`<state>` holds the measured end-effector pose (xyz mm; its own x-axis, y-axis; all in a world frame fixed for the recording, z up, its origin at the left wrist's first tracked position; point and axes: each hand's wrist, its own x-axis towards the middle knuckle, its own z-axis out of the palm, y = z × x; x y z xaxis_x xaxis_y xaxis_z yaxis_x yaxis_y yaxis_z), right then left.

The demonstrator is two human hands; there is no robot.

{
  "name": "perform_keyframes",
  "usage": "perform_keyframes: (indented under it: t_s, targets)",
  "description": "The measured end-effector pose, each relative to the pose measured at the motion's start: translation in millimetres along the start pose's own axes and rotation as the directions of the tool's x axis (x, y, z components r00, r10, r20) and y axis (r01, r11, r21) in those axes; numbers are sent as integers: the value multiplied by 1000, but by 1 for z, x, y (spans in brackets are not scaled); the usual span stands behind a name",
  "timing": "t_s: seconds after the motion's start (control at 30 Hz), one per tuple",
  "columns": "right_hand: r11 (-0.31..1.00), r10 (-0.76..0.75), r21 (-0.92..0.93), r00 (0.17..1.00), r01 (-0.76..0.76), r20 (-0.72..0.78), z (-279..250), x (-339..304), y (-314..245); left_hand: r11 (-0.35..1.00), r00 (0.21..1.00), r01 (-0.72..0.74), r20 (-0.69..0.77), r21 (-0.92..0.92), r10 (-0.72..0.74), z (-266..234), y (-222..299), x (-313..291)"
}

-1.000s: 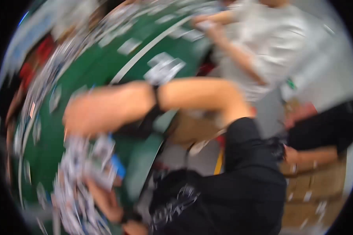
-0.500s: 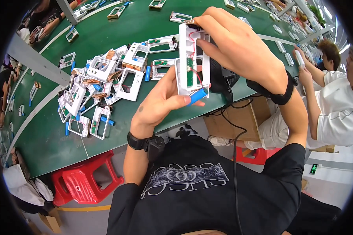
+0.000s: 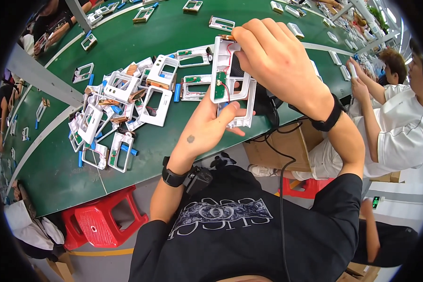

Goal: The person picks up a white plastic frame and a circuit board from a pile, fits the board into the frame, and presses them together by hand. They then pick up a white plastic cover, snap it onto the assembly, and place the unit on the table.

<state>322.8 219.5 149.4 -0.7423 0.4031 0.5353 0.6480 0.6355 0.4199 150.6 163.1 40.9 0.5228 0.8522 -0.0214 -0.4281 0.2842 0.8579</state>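
Note:
Over the table's near edge, my left hand (image 3: 210, 123) grips a white plastic housing (image 3: 223, 60) by its lower end. Inside it are a green circuit board (image 3: 219, 85) and thin red wires. A second white frame (image 3: 250, 103) shows behind and below it, also at my left fingers. Most of a blue cylindrical battery is hidden under my left thumb. My right hand (image 3: 278, 61) has its fingers bent round the housing's upper end, beside a copper-coloured strip (image 3: 227, 37); its fingertips are partly hidden.
A heap of similar white frames (image 3: 122, 87) with blue batteries lies left on the green table (image 3: 145, 174). A grey post (image 3: 47, 75) stands at left. Black cables (image 3: 279, 155) hang near a cardboard box (image 3: 277, 145). A red stool (image 3: 98, 221) and a seated person (image 3: 395, 117) are nearby.
The housing has tilted and shifted slightly down. The blue battery, earlier plain at its lower end, is now mostly behind my left thumb. More of the second frame shows. An arm has appeared at lower right.

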Motion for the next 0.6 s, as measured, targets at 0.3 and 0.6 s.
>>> perform_keyframes:
  t_s: [0.3,0.6]
  targets:
    - [997,77,-8,993,-77,89,9,-14,8,963,975,-209,-40,171,219,-6,-10,13]
    - [989,110,87,990,-118,89,29,-30,9,1000,999,-26,23,-17,27,-14,-19,30]
